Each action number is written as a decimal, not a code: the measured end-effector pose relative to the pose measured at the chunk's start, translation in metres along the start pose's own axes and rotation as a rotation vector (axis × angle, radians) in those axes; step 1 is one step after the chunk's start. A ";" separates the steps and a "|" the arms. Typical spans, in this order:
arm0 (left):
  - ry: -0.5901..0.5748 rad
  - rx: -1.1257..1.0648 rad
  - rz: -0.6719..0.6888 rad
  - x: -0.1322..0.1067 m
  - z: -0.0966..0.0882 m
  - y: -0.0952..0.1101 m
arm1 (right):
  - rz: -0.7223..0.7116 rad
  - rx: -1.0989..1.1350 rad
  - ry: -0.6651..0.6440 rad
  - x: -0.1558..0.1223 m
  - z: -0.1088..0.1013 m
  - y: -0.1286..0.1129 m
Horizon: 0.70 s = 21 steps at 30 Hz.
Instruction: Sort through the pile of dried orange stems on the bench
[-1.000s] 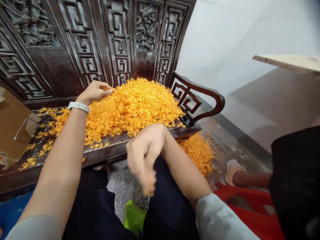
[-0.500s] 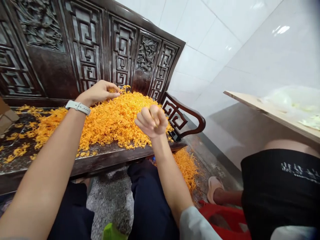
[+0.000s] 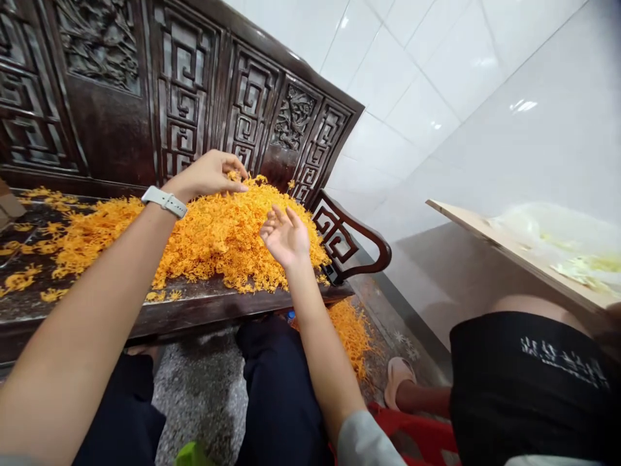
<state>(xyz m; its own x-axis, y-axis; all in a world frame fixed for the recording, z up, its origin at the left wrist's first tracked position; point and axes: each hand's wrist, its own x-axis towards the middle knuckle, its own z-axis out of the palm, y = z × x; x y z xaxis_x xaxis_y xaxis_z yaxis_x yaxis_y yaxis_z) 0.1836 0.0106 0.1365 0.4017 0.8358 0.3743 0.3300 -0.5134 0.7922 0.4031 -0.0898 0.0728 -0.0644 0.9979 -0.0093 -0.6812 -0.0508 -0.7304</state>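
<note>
A big heap of orange flower strands (image 3: 213, 239) lies on the seat of a dark carved wooden bench (image 3: 204, 307). My left hand (image 3: 211, 175), with a pale watch at the wrist, rests at the top of the heap, fingers pinched together on some orange strands. My right hand (image 3: 285, 234) hovers palm up over the right side of the heap, fingers spread and nothing in it.
More orange strands (image 3: 352, 333) lie on the floor by the bench's armrest (image 3: 356, 239). A person in a black top (image 3: 528, 382) sits at my right on a red stool (image 3: 417, 437). A wooden board (image 3: 524, 252) with pale material juts out at right.
My right hand rose from my lap up to the heap and changed from a fist to an open palm. My left hand stayed at the top of the heap. The view tilted upward.
</note>
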 end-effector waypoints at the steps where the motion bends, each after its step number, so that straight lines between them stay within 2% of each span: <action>1: 0.002 0.016 0.034 0.000 0.003 0.002 | -0.072 -0.079 -0.013 -0.003 0.005 0.003; 5: -0.045 0.173 0.252 0.002 0.024 0.016 | -0.388 -0.399 0.061 -0.007 0.019 0.009; 7: -0.123 0.295 0.364 0.001 0.036 0.024 | -0.440 -0.497 0.115 -0.003 0.020 0.011; 9: -0.216 0.401 0.417 0.000 0.046 0.031 | -0.458 -0.547 0.161 0.003 0.018 0.013; 12: -0.282 0.432 0.395 0.000 0.054 0.032 | -0.492 -0.576 0.191 0.011 0.010 0.016; 17: -0.234 0.287 0.293 0.003 0.049 0.019 | -0.502 -0.636 0.146 0.014 0.005 0.019; 21: -0.224 0.304 0.274 0.001 0.050 0.019 | -0.446 -0.728 0.084 0.014 0.009 0.021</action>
<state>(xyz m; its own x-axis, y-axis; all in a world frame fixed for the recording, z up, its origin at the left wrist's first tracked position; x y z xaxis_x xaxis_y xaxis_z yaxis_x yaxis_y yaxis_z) 0.2328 -0.0085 0.1276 0.6724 0.6157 0.4108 0.4077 -0.7714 0.4887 0.3811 -0.0768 0.0633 0.1723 0.9195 0.3532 0.0097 0.3570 -0.9341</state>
